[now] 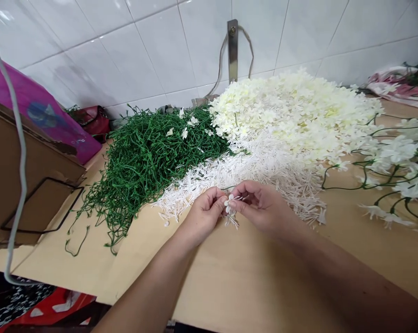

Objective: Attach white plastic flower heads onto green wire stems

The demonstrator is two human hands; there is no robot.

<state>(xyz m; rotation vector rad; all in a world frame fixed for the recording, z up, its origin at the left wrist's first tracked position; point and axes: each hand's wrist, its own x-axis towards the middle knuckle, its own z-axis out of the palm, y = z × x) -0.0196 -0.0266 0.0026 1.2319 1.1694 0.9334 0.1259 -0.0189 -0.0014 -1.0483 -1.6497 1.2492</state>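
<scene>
My left hand (205, 213) and my right hand (261, 206) meet over the wooden table (257, 277), fingertips pinched together. Between them is a small white plastic flower piece (230, 210) with thin white stamens hanging under it. Just behind my hands lies a heap of white plastic stamen pieces (257, 173). A pile of green plastic stems (146, 159) sits behind to the left. A big mound of cream-white fabric petals (295, 113) lies behind to the right.
Assembled flower sprigs with green stems (399, 171) spread along the right edge. A brown cardboard box (25, 180) with a pink bag (46, 111) behind it stands at left. A white cable (20, 157) hangs there. White tiled wall behind.
</scene>
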